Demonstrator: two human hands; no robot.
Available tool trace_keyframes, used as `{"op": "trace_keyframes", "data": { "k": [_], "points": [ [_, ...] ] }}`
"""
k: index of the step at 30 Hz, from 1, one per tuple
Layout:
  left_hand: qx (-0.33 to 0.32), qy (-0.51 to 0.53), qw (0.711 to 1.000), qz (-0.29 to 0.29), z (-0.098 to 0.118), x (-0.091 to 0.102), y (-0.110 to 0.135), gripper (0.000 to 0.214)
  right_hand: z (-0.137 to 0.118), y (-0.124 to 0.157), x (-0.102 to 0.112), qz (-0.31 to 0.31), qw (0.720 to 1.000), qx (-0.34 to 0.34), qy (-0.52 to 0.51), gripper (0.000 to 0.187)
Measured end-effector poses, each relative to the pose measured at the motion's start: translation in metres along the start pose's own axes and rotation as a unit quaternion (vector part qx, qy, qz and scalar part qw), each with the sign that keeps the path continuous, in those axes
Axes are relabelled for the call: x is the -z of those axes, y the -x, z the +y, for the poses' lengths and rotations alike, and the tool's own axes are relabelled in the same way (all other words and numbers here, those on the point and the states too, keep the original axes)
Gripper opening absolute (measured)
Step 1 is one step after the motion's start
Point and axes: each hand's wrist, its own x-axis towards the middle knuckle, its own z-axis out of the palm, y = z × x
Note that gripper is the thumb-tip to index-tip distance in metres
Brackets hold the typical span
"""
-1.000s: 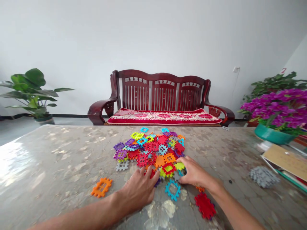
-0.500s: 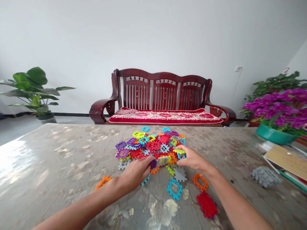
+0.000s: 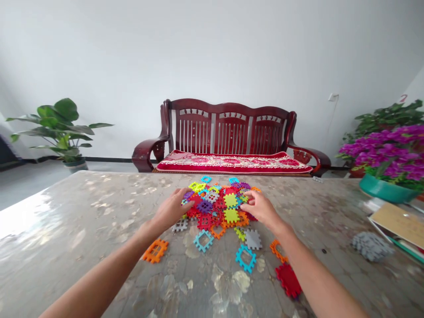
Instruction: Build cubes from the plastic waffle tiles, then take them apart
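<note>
A heap of colourful plastic interlocking tiles with notched edges lies at the middle of the table. My left hand is at the heap's left side, thumb and fingers apart, touching or just over the tiles. Near its thumb lies a purple window tile. My right hand is at the heap's right side, its fingers spread and nothing visibly held. Just left of its fingertips are two solid lime-green tiles, the upper and the lower. A grey window tile lies on top of the heap.
Loose tiles lie nearer me: an orange window tile, blue frames, a grey solid tile and a red tile. A grey tile stack, books and a flower pot stand right. Behind is a wooden bench.
My left hand has let go of the purple tile and moved back to the heap's left side. My right hand has released a lime-green tile. The view has shifted slightly.
</note>
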Motion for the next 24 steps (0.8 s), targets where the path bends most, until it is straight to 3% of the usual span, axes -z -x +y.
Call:
{"op": "trace_keyframes", "data": {
  "k": [7,13,20,24],
  "points": [
    [0.013,-0.099,0.981,-0.168,-0.026,0.029,0.063,0.046,-0.012,0.051,0.0,-0.072,0.976,-0.054,0.197,0.05],
    [-0.01,-0.126,0.955,-0.267,-0.037,0.034,0.072,0.051,-0.027,0.05,-0.014,-0.077,0.958,-0.091,0.262,0.047],
    [-0.042,-0.115,0.955,-0.272,-0.047,0.028,0.064,0.035,-0.004,0.035,-0.028,-0.054,0.975,-0.123,0.177,0.051],
    [-0.017,-0.063,0.961,-0.268,-0.05,0.026,0.063,0.029,0.008,0.029,-0.037,-0.009,0.993,-0.121,-0.009,0.045]
  ]
}}
